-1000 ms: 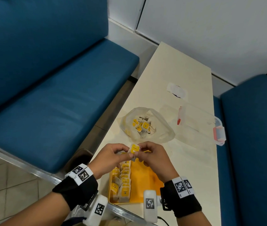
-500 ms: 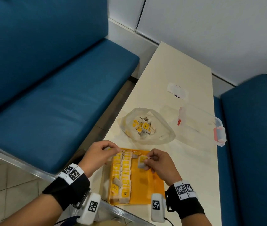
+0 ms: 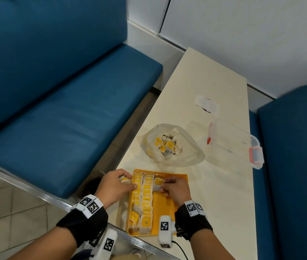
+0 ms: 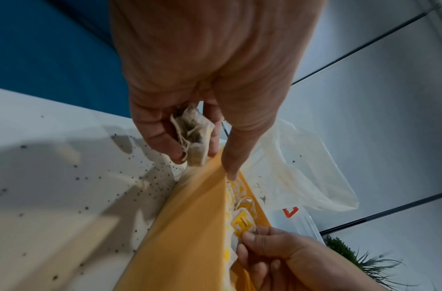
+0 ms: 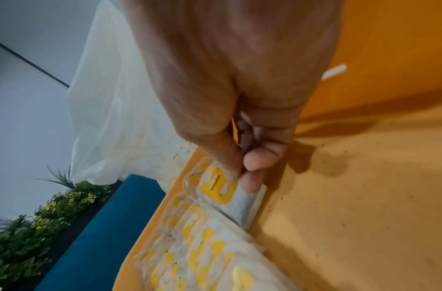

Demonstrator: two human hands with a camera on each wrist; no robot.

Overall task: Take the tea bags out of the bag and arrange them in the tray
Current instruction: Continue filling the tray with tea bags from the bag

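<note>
While starting a third row at the far end of the orange tray (image 3: 169,203), pinching one tea bag (image 3: 157,183) between thumb and curled fingers of the right hand (image 3: 175,187), flat against the neighbouring row. Left hand (image 3: 114,186) curling round a spare tea bag (image 4: 193,137) at the tray's far-left corner. Probably best pressing down gently, keeping the yellow tag up and string tucked in. Dealing with soft, papery pouches here, square-ish and flimsy. More still waiting in the crinkly clear plastic bag (image 3: 190,152) just beyond the tray.
</note>
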